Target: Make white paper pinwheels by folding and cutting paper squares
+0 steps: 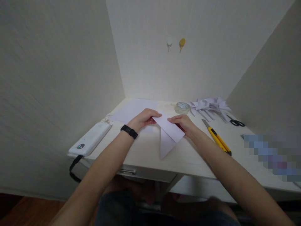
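Observation:
Between my two hands is a folded sheet of white paper (169,128), held just above the table. A strip lies slantwise across its top, and a pointed flap hangs down towards the table's front edge. My left hand (148,116) pinches the upper left end, thumb on top and fingers beneath. On the upper right side my right hand (182,123) grips the paper with its thumb on top; its other fingers are partly hidden. A black wristband (129,131) is on my left wrist.
Flat white paper (134,110) lies at the back left, near a white power bank (90,139). A roll of clear tape (182,108), folded paper pieces (210,106), black scissors (237,122) and a yellow utility knife (217,138) with its blade out lie to the right. Walls enclose the table (141,157).

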A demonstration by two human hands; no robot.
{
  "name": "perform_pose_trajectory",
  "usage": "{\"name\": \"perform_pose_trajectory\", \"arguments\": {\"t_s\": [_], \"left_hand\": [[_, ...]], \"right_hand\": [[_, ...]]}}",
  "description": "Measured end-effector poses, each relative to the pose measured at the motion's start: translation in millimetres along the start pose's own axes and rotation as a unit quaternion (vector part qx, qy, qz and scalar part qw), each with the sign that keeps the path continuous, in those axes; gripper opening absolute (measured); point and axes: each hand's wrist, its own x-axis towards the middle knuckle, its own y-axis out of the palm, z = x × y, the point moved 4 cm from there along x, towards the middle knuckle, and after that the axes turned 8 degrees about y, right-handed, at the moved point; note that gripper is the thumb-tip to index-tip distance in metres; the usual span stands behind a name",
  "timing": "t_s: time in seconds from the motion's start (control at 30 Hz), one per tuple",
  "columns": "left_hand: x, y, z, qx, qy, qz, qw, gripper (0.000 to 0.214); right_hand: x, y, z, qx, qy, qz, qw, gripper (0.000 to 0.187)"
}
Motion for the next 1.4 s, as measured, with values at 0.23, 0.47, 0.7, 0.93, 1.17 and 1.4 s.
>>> {"name": "perform_pose_trajectory", "arguments": {"t_s": [0.23, 0.47, 0.7, 0.93, 1.17, 1.4], "left_hand": [[-5.1, 1.0, 1.3, 0.056, -0.05, 0.077, 0.994, 0.014], [-4.2, 6.9, 5.1, 0.14, 0.022, 0.083, 0.986, 0.021], [-5.0, 13.6, 5.4, 0.081, 0.018, 0.06, 0.995, 0.02], [-2.0, 10.2, 3.1, 0.002, -0.013, -0.014, 1.0, 0.004], [1.2, -7.6, -10.3, -0.052, -0.003, -0.041, 0.998, 0.004], [6.0, -20.2, -9.0, -0.08, -0.011, -0.038, 0.996, 0.005]], "right_hand": [[-4.3, -0.2, 1.6, -0.102, -0.01, 0.065, 0.993, 0.027], [-4.8, -1.8, 5.0, -0.083, 0.002, 0.072, 0.994, 0.026], [-4.2, -4.4, 7.2, -0.048, 0.025, 0.085, 0.995, 0.017], [-0.3, -8.6, 7.3, -0.03, 0.016, 0.076, 0.996, 0.012], [-0.3, -15.9, 13.1, -0.054, -0.033, 0.104, 0.993, 0.011], [4.9, -39.2, 17.5, -0.066, -0.042, 0.141, 0.987, 0.018]]}}
